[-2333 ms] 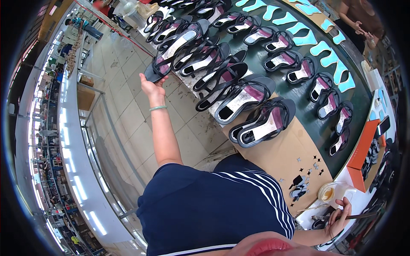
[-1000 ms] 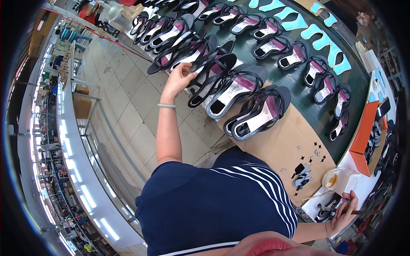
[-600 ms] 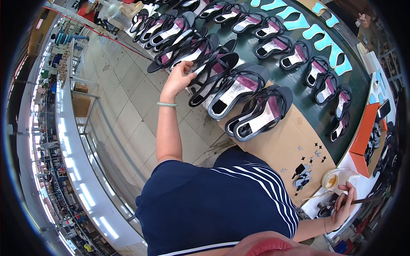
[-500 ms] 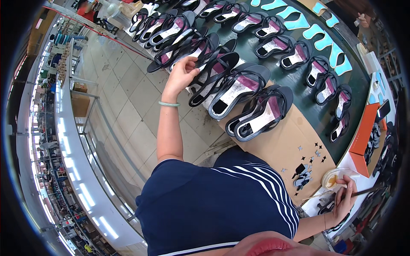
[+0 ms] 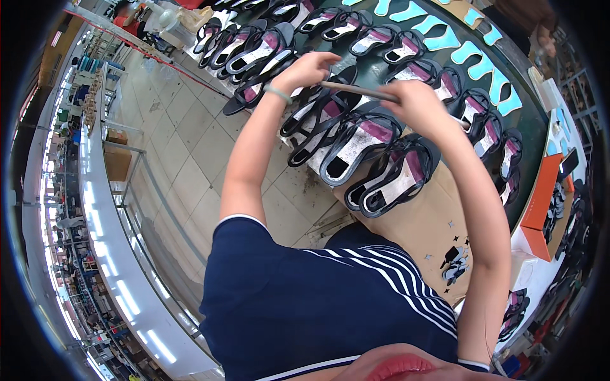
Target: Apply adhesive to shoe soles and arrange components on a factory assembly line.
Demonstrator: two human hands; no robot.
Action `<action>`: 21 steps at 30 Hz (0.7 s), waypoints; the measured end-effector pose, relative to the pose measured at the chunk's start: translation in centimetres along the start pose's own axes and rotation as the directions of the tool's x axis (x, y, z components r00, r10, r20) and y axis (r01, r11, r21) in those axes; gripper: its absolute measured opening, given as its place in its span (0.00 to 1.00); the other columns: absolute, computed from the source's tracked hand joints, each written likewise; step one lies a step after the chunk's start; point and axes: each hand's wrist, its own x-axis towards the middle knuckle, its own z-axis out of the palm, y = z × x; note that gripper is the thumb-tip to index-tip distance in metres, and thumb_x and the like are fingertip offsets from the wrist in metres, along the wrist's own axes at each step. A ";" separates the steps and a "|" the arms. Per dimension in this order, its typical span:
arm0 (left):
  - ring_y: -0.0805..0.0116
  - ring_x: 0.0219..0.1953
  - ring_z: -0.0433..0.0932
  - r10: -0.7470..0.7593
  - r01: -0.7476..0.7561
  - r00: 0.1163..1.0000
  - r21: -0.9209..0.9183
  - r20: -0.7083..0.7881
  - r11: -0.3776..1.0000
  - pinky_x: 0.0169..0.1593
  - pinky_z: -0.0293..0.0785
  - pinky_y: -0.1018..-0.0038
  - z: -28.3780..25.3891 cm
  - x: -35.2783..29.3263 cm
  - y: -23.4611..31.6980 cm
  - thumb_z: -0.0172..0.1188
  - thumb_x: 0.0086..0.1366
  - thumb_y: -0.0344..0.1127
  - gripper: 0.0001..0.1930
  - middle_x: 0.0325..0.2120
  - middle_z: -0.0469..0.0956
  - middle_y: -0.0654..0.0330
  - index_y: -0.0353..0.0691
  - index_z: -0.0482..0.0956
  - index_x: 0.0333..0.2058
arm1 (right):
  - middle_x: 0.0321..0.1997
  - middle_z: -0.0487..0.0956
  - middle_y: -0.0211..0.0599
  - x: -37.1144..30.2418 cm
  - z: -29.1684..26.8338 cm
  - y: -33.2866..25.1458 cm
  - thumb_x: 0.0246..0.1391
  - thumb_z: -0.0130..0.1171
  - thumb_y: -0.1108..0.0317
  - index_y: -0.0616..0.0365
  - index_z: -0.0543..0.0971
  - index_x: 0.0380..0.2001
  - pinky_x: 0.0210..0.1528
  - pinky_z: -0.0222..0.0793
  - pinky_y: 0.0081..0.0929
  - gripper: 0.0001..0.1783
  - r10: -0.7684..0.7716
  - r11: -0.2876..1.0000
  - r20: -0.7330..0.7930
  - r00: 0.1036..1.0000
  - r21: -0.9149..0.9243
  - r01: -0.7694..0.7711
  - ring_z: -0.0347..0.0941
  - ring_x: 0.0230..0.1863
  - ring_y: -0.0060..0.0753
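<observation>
My left hand (image 5: pixel 309 70) is stretched over the rows of black strappy sandals (image 5: pixel 362 143), fingers extended and slightly apart. Nothing shows in its grasp; straps and soles beneath it are partly hidden. My right hand (image 5: pixel 416 105) is closed round a long, thin, brown-grey stick-like tool (image 5: pixel 356 90). The tool's tip reaches left, close to my left fingertips. Its kind cannot be made out. The sandals near both hands have whitish insoles with a purple patch and a dark square at the heel.
Tan cardboard (image 5: pixel 413 219) covers the near table, with small dark and silvery pieces (image 5: pixel 454 267) on it. Light-blue sole-shaped pieces (image 5: pixel 473 60) line the far green tabletop. An orange box (image 5: pixel 540 200) stands right. Another person (image 5: pixel 127 22) is far left.
My right hand has swung from the lower-right cup up over the sandals, bringing the tool along. My left hand has shifted right and up. The cup is now out of sight.
</observation>
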 end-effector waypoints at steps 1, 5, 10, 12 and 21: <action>0.66 0.45 0.73 0.004 0.005 0.991 -0.065 0.136 0.998 0.49 0.69 0.73 -0.2 1.6 -0.9 0.49 0.50 0.22 0.28 0.44 0.74 0.51 0.38 0.68 0.54 | 0.33 0.78 0.46 2.0 1.6 0.0 0.45 0.61 0.64 0.56 0.77 0.39 0.40 0.69 0.42 0.15 -0.003 1.000 -0.012 1.000 -0.004 0.003 0.75 0.38 0.47; 0.62 0.57 0.64 0.026 0.063 0.932 -0.231 0.363 0.971 0.59 0.59 0.71 0.7 5.7 -2.7 0.51 0.52 0.26 0.33 0.55 0.65 0.48 0.41 0.59 0.60 | 0.32 0.78 0.43 6.0 5.8 0.5 0.42 0.62 0.65 0.53 0.77 0.36 0.40 0.69 0.42 0.14 -0.050 0.995 0.020 0.999 0.083 0.048 0.74 0.38 0.48; 0.71 0.41 0.74 0.122 -0.013 0.868 -0.225 0.481 0.974 0.51 0.63 0.76 0.5 7.1 -2.6 0.62 0.51 0.31 0.24 0.37 0.77 0.56 0.35 0.73 0.49 | 0.30 0.76 0.39 5.5 5.6 0.9 0.42 0.62 0.67 0.56 0.77 0.29 0.37 0.68 0.40 0.09 -0.150 0.985 0.041 0.988 0.093 0.146 0.73 0.36 0.47; 0.75 0.37 0.72 0.234 -0.084 0.822 -0.295 0.519 0.952 0.45 0.66 0.78 -1.4 6.5 1.1 0.64 0.48 0.28 0.16 0.32 0.76 0.60 0.33 0.79 0.39 | 0.30 0.76 0.38 4.9 4.6 1.2 0.42 0.62 0.67 0.55 0.77 0.29 0.36 0.67 0.39 0.09 -0.200 0.973 0.021 0.979 0.118 0.197 0.73 0.35 0.46; 0.71 0.36 0.75 0.090 -0.432 0.789 -0.444 -0.608 0.785 0.40 0.71 0.78 -14.7 -5.3 2.1 0.61 0.54 0.26 0.11 0.34 0.76 0.59 0.35 0.73 0.37 | 0.25 0.77 0.40 7.0 5.7 1.6 0.44 0.61 0.63 0.53 0.79 0.30 0.33 0.68 0.39 0.09 -0.143 0.981 0.033 0.989 0.134 0.137 0.73 0.31 0.47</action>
